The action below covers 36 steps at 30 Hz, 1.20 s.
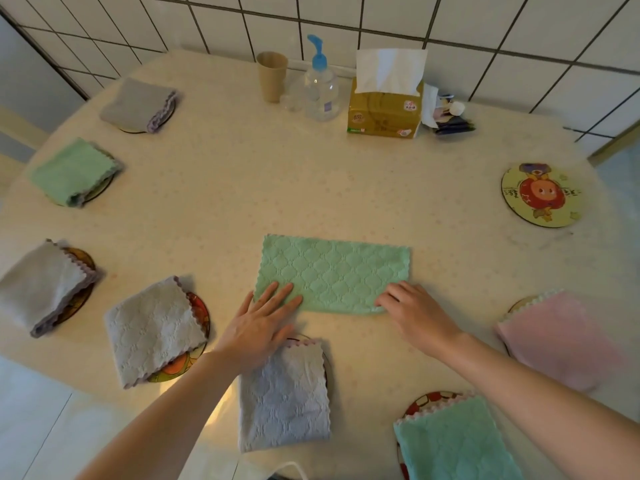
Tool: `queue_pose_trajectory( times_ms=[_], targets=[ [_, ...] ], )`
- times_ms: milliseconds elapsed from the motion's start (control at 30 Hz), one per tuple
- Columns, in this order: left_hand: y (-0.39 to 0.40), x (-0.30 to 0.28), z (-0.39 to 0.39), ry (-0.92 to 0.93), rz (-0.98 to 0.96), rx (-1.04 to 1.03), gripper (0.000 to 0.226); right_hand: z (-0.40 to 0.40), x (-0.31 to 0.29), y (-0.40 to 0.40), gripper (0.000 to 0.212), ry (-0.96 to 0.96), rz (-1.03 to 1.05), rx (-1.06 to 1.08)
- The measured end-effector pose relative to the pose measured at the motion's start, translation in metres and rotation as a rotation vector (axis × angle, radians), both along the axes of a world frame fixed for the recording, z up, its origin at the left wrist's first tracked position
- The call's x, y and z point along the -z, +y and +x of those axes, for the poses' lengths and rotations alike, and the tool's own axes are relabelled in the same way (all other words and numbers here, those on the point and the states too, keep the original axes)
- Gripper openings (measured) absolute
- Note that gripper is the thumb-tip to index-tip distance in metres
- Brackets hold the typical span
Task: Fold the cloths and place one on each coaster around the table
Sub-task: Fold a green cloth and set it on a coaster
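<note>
A green cloth (334, 273), folded into a wide strip, lies flat on the worktop (277, 188) near its front middle. The left hand (261, 323) rests on the cloth's near left corner, open and flat, fingers spread, palm down, gripping nothing. The right hand (415, 311) is at the cloth's near right corner, fingers curled down onto the folded edge; whether it pinches the fabric I cannot tell.

Just in front of the green cloth, under the left wrist, a folded grey cloth (285, 396) covers a coaster. Left of the green cloth, four more folded cloths sit on coasters along the worktop's edge. Right of the green cloth, a pink cloth (550, 336) lies on a coaster, and a teal cloth (457, 441) on another nearer the front. Beyond the pink cloth, one bare coaster (542, 195) lies uncovered. Behind the green cloth, by the tiled wall, stand a cup (272, 76), a pump bottle (320, 84) and a tissue box (384, 109).
</note>
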<state>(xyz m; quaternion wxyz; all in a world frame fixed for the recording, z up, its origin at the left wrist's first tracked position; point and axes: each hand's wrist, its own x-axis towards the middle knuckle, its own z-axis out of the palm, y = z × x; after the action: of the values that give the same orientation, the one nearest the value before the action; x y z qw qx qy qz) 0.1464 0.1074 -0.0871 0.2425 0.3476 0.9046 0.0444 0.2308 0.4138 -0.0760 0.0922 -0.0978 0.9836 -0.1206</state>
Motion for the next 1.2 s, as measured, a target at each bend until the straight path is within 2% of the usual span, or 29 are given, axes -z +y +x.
queue_pose_trajectory(
  times_ms=[67,133,200,300,433,500,600,667,733,833,900,1000,1033,1133,1200],
  targets=[
    [0.001,-0.002,-0.007,0.053,-0.035,0.013,0.076,0.005,-0.01,-0.008,0.036,0.022,-0.097,-0.001],
    [0.01,-0.007,-0.012,0.093,-0.032,-0.065,0.081,0.011,-0.02,-0.021,0.026,0.043,-0.184,-0.002],
    [0.03,-0.018,-0.009,0.047,0.039,-0.088,0.074,0.015,-0.03,-0.036,0.029,0.039,-0.267,0.032],
    [0.068,-0.035,0.013,-0.074,0.181,0.008,0.069,0.008,-0.048,-0.056,0.035,0.038,-0.425,0.085],
    [0.088,-0.049,0.027,-0.131,0.303,-0.323,0.029,-0.004,-0.078,-0.066,0.021,0.024,-0.622,0.127],
    [0.082,-0.046,0.025,-0.276,0.366,-0.403,0.031,-0.011,-0.083,-0.057,0.017,0.045,-0.677,0.147],
    [0.064,-0.048,0.023,-0.424,0.389,-0.44,0.042,-0.025,-0.058,-0.023,0.024,0.084,-0.653,0.331],
    [0.051,-0.048,0.023,-0.469,0.41,-0.464,0.047,-0.028,-0.035,0.0,0.035,-0.001,-0.52,0.411],
    [0.039,-0.047,0.023,-0.501,0.465,-0.494,0.051,-0.027,-0.017,0.009,0.045,-0.146,-0.413,0.327],
    [0.026,-0.047,0.02,-0.518,0.528,-0.608,0.047,-0.026,-0.008,-0.009,0.059,-0.266,-0.491,0.061],
    [0.017,-0.045,0.021,-0.489,0.529,-0.72,0.036,-0.032,-0.003,-0.029,0.05,-0.234,-0.593,-0.033],
    [0.009,-0.042,0.02,-0.518,0.549,-0.885,0.043,-0.04,0.0,-0.049,0.015,-0.146,-0.775,0.135],
    [0.007,-0.038,0.018,-0.52,0.578,-0.926,0.042,-0.045,0.001,-0.054,0.009,-0.16,-0.802,0.217],
    [0.004,-0.031,0.004,-0.541,0.739,-1.099,0.02,-0.063,0.008,-0.067,0.026,-0.179,-0.768,0.403],
    [0.008,-0.027,-0.007,-0.539,0.81,-1.209,0.018,-0.076,0.011,-0.074,0.029,-0.148,-0.676,0.462]
  ],
)
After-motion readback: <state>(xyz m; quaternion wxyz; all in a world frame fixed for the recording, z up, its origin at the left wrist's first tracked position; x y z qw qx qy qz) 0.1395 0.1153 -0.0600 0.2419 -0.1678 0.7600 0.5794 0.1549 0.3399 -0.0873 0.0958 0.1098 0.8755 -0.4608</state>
